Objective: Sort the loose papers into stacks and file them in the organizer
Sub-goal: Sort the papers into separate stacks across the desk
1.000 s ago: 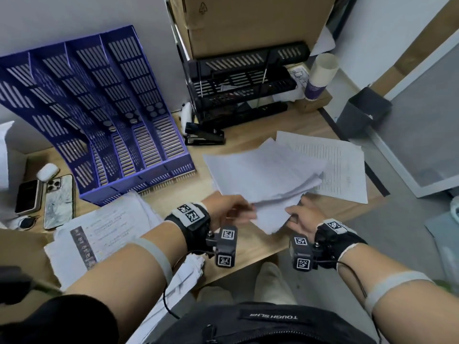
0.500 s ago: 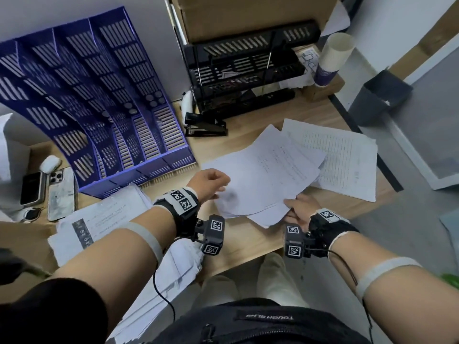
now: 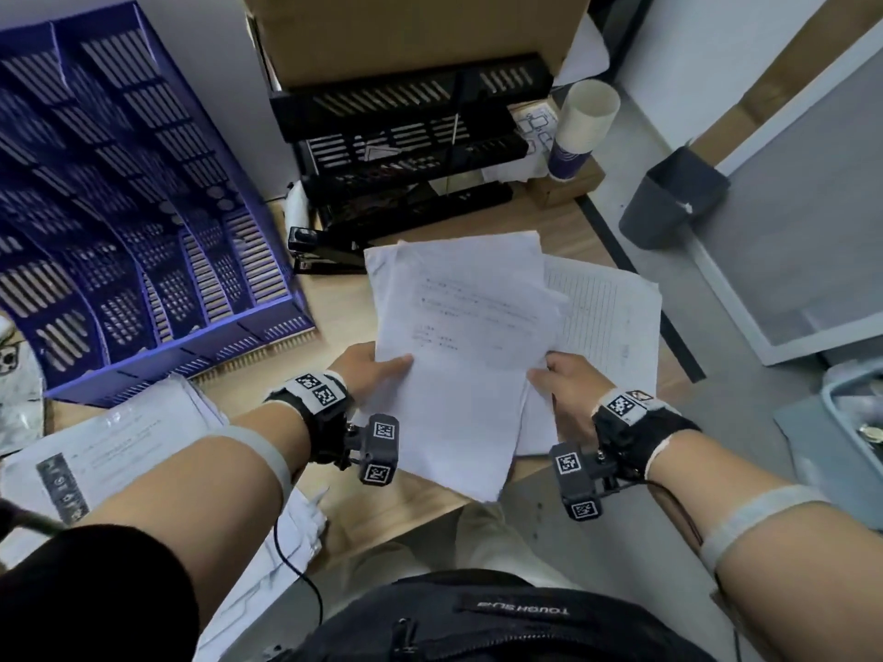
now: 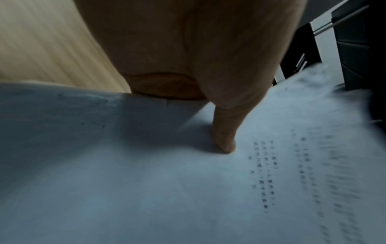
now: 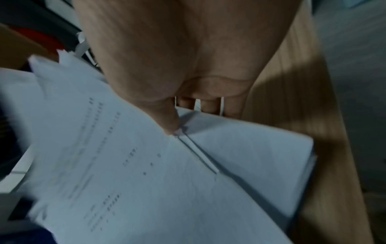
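Note:
A sheaf of white printed papers [image 3: 458,346] is held up over the desk between both hands. My left hand [image 3: 377,370] pinches its left edge, thumb [image 4: 225,142] on top and fingers underneath. My right hand [image 3: 559,379] pinches the right edge, thumb [image 5: 169,122] on the top sheet and fingers below. A lined sheet [image 3: 611,317] lies flat on the desk under the sheaf's right side. The blue slotted organizer [image 3: 143,222] stands at the back left of the desk. More printed papers [image 3: 119,437] lie at the front left, some hanging over the desk edge.
A black tiered tray [image 3: 411,150] stands behind the papers under a cardboard box [image 3: 411,31], with a black stapler [image 3: 325,250] in front of it. A paper cup [image 3: 580,131] sits at the back right. A grey bin [image 3: 673,198] stands on the floor.
The papers were gathered from a loose fan lying on the desk into one sheaf, turned lengthwise and lifted. The left hand shifted from above them to pinching the left edge.

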Motion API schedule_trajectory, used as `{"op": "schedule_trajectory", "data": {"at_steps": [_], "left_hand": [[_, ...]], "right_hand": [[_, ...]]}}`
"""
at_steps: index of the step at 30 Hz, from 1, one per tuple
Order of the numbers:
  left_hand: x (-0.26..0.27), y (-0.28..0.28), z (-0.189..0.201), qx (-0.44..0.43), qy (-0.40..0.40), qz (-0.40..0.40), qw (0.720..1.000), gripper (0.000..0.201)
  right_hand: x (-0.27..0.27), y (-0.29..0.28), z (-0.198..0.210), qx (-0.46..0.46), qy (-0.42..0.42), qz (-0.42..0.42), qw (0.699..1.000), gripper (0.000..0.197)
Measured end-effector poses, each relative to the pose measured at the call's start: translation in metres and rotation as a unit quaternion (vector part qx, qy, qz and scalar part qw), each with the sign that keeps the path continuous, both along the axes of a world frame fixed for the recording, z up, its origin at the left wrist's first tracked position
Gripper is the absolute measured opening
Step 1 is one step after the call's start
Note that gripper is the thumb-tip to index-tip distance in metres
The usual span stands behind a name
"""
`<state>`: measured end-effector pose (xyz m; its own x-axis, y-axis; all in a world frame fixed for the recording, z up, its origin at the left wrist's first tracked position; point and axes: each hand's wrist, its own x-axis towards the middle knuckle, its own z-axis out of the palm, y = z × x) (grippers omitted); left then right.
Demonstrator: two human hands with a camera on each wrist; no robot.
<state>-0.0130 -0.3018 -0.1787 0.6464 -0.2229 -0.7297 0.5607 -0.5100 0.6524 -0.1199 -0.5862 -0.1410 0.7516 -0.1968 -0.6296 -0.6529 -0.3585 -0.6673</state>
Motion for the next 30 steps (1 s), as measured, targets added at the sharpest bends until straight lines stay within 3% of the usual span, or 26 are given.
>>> {"op": "schedule_trajectory", "data": {"at_steps": [1,3,6,8,10,15,19,22,24,27,30], "left_hand": [[-0.003,-0.003,0.004,-0.016,-0.001,0.020,1.000,0.049],[-0.004,-0.008,0.006,-0.010,-0.014,0.055,0.998,0.036],[-0.004,-0.013,0.009,0.034,-0.034,0.085,0.995,0.044],[-0.006,-0.015,0.014,0.091,-0.039,0.068,0.993,0.045],[-0.008,-0.017,0.019,0.119,-0.036,0.051,0.991,0.055],[-0.009,-0.022,0.023,0.122,-0.016,0.040,0.992,0.075],[-0.018,-0.022,0.015,0.091,-0.004,-0.002,0.996,0.062],[-0.030,-0.026,0.015,0.063,0.013,-0.045,0.997,0.055],[-0.035,-0.034,0.016,0.083,-0.024,-0.087,0.992,0.044],[-0.040,-0.047,0.014,0.107,-0.068,-0.099,0.987,0.059],[-0.044,-0.051,0.010,0.086,-0.039,-0.059,0.994,0.068]], "right_hand": [[0.003,-0.006,-0.003,-0.003,-0.002,0.017,1.000,0.027],[0.010,-0.024,-0.013,-0.101,-0.023,0.049,0.993,0.027],[0.008,-0.050,-0.026,-0.277,0.081,0.114,0.950,0.049],[0.000,-0.053,-0.033,-0.310,0.130,0.169,0.926,0.061],[-0.006,-0.040,-0.031,-0.325,0.109,0.200,0.918,0.053],[-0.003,-0.017,-0.022,-0.196,0.040,0.145,0.969,0.034],[-0.002,-0.033,-0.026,-0.280,0.010,0.032,0.959,0.026],[0.002,-0.043,-0.024,-0.257,0.078,0.016,0.963,0.048],[0.005,-0.037,-0.022,-0.220,0.069,0.030,0.973,0.049],[0.007,-0.015,-0.021,-0.142,0.077,0.038,0.986,0.045],[0.004,0.004,-0.026,-0.070,0.080,0.020,0.994,0.055]]}}
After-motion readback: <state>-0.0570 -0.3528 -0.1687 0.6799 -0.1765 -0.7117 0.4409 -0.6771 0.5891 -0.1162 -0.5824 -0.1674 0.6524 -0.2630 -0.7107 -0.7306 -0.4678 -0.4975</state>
